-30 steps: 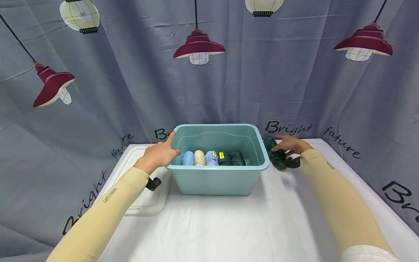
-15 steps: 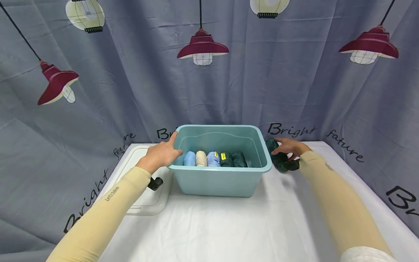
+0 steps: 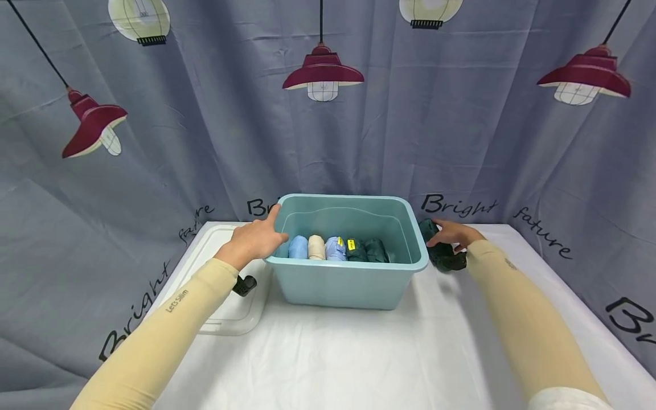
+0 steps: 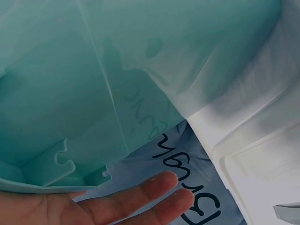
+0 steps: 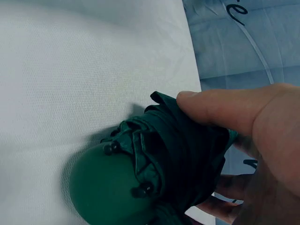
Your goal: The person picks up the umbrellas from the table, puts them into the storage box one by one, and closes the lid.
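Note:
A teal plastic storage bin [image 3: 338,285] stands mid-table. At its left end my left hand [image 3: 254,239] holds the rim, thumb over the inside, other fingers outside; the left wrist view shows two of those fingers [image 4: 154,185] stretched out past the rim. To the right of the bin my right hand [image 3: 453,234] grips a folded dark green umbrella [image 5: 173,154] between thumb and fingers. The umbrella's rounded green end [image 5: 103,187] and dark rib tips face the wrist camera, close over the white cloth. Part of the grip is hidden behind the fabric.
Inside the bin, several rolled bundles stand in a row: blue [image 3: 298,247], cream [image 3: 316,247], light blue [image 3: 335,249] and dark green [image 3: 376,250]. A whitish lid [image 3: 225,319] lies left of the bin. A grey printed curtain [image 3: 359,142] hangs behind the white-covered table [image 3: 338,359].
My right thumb and fingers have drawn in on the green umbrella, which has barely moved. The left hand keeps its place on the rim. The head view has shifted slightly.

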Tool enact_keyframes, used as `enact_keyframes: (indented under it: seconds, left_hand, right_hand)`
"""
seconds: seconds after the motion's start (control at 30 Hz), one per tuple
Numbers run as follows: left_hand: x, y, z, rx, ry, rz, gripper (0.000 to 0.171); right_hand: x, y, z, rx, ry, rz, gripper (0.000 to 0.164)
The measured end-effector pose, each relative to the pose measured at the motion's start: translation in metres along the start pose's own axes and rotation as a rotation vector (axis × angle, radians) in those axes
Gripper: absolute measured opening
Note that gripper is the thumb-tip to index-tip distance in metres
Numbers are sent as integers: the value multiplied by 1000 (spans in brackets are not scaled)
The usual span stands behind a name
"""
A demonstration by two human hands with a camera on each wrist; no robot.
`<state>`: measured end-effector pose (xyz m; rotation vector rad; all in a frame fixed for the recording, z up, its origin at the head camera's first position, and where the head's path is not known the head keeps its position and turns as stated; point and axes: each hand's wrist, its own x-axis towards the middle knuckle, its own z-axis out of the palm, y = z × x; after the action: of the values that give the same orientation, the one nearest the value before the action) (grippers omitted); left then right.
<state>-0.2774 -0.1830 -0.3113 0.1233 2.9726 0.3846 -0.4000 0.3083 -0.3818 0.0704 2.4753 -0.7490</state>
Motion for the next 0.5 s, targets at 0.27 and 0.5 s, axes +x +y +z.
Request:
enact_keyframes:
  seconds: [0.27, 0.5]
  left_hand:
    - [0, 1, 1, 10, 0, -1, 86]
    - [0, 0, 0, 13, 2, 4, 86]
  right_hand:
    - [7, 3, 1, 5, 15, 9, 109]
    - [6, 2, 4, -25, 40, -18, 105]
